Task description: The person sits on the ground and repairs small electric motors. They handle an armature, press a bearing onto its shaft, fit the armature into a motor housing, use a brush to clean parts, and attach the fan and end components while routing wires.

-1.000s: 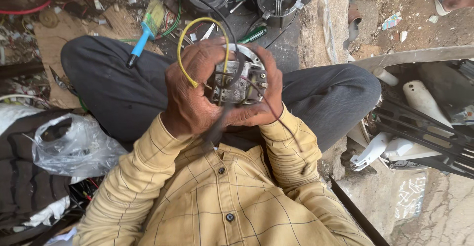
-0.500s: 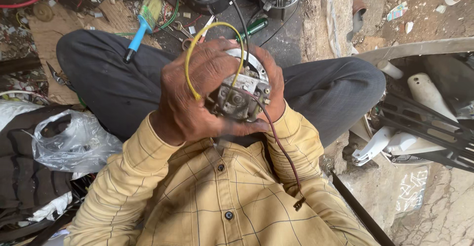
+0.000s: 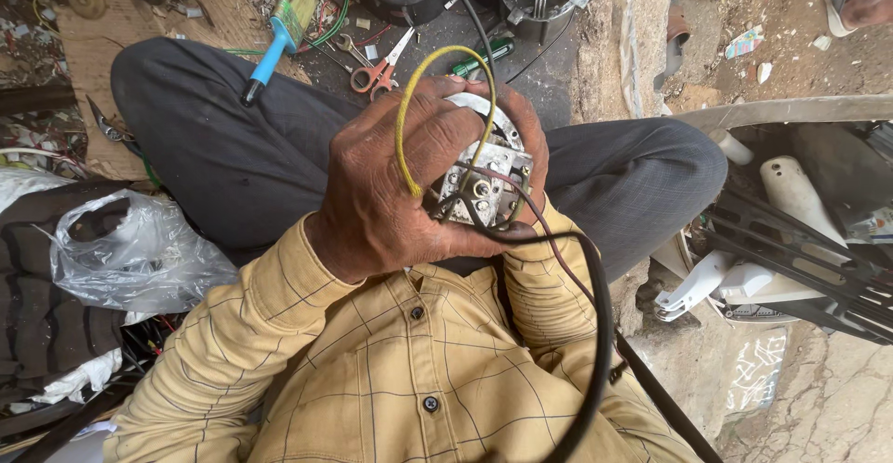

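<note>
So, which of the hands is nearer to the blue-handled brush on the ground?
Left. The left hand grips the small wired part on the side facing the blue-handled brush. The right hand wraps the part's far side, further from the brush.

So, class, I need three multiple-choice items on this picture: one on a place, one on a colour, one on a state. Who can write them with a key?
1. Where does the blue-handled brush lie?
A. on the ground beyond the person's knee
B. inside the plastic bag
C. on the white moulded parts

2. What colour is the wire looped over the left hand?
A. yellow
B. blue
C. white

3. How is the small switch unit held?
A. lying loose on the ground
B. clasped between both hands
C. hanging from a cable

Key:
1 A: the blue-handled brush lies at upper left past the dark trouser leg, near the orange-handled scissors.
2 A: the yellow wire arcs over the left hand.
3 B: the switch unit sits between the left hand and the right hand.
</note>
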Action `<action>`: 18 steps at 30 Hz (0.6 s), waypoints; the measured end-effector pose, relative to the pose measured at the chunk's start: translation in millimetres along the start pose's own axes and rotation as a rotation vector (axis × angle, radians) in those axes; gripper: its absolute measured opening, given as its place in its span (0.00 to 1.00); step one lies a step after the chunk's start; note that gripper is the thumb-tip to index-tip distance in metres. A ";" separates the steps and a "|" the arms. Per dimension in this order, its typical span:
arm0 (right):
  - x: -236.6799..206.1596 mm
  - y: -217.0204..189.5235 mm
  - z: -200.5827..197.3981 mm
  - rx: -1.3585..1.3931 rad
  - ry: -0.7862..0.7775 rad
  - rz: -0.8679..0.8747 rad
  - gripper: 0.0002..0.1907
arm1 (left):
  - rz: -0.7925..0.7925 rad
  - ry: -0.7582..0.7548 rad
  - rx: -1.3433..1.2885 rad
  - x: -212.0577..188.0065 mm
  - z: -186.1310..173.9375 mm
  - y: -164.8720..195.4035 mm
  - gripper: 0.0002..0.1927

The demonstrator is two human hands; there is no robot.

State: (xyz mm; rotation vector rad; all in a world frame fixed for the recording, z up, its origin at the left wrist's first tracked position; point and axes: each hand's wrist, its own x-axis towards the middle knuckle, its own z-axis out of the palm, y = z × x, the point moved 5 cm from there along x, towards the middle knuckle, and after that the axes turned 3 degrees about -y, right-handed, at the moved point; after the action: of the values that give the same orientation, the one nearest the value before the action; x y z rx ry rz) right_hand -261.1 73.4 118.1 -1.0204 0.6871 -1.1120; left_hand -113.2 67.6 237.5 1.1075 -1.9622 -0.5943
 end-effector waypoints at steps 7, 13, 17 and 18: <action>5.7 -4.3 -3.7 -0.046 0.085 0.047 0.25 | 0.060 0.015 -0.015 2.6 0.2 -2.9 0.41; -0.2 -11.4 -8.7 -0.395 0.014 -0.122 0.31 | 0.086 -0.011 -0.034 2.4 -3.8 -1.6 0.39; -0.8 -11.1 -8.8 -0.418 -0.030 -0.095 0.35 | 0.066 -0.019 -0.078 3.2 -4.1 -2.1 0.38; -0.1 -10.9 -7.5 -0.375 -0.039 -0.085 0.36 | 0.083 -0.010 -0.061 3.3 -4.1 -1.4 0.38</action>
State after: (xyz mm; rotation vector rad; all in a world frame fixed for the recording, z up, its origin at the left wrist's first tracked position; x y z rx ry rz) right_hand -271.9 70.1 125.0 -1.3974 0.8467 -1.0551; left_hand -110.2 64.0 240.3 0.9830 -1.9755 -0.6118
